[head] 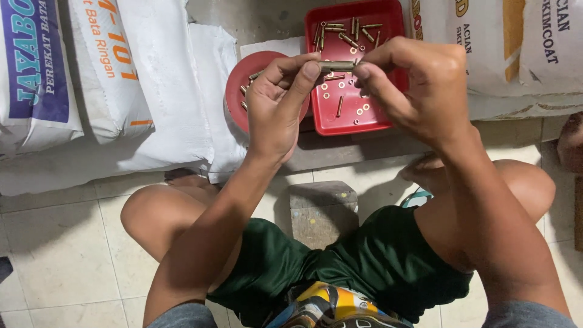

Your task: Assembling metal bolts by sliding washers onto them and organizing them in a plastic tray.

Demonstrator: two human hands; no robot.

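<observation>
Seated low on the tiled floor (54, 255), knees spread, green shorts (364, 261). Both my hands raised over the trays, meeting on one small brass tube (337, 65), held level between them. My left hand (276, 103) pinches its left end, thumb and forefinger closed on it, remaining fingers curled loosely below. My right hand (419, 85) pinches the right end the same way, fingertips closed on the metal. So both grips are clamped on the one tube; it hangs in the air just above the near-left part of the square red tray (388, 18), not touching it. That tray holds scattered brass pieces: longer pins gathered toward the far side, small rings and short sleeves spread over the middle and near side. To its left, partly under my left hand, sits a round red lid (240, 85) with a few more brass pins on it. Both red containers rest on a grey ledge, and a white card or paper (273, 47) lies behind the round one. Large white sacks (158, 91) lean on the left; more sacks (522, 54) are stacked on the right. A grey block (322, 209) stands on the floor between my legs.
</observation>
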